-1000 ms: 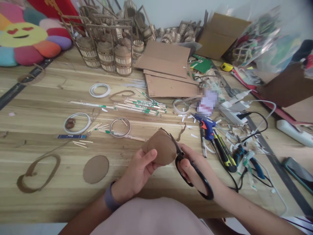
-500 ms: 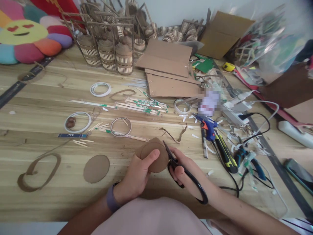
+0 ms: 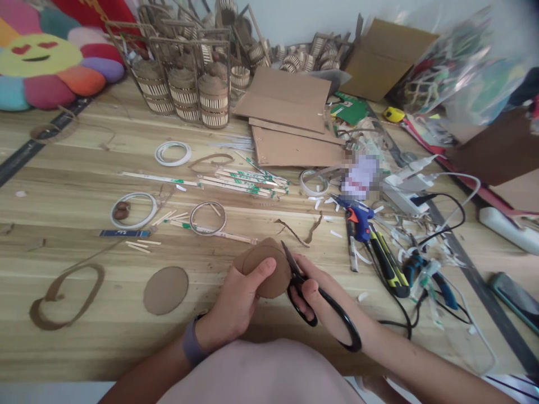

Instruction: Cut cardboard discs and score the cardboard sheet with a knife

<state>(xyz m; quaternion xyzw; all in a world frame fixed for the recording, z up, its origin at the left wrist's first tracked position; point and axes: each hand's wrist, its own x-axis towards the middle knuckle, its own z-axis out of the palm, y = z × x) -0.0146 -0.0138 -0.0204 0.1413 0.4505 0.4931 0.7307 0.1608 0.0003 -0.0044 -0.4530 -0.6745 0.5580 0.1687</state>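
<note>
Over the table, the left hand pinches cardboard and the right hand grips black-handled scissors.

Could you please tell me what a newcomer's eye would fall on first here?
Probably the bright flower cushion in the far left corner comes first. Next, at the near middle, the left hand holds a piece of cardboard and the right hand holds black scissors. Small striped baskets are gathered along the back.
</note>
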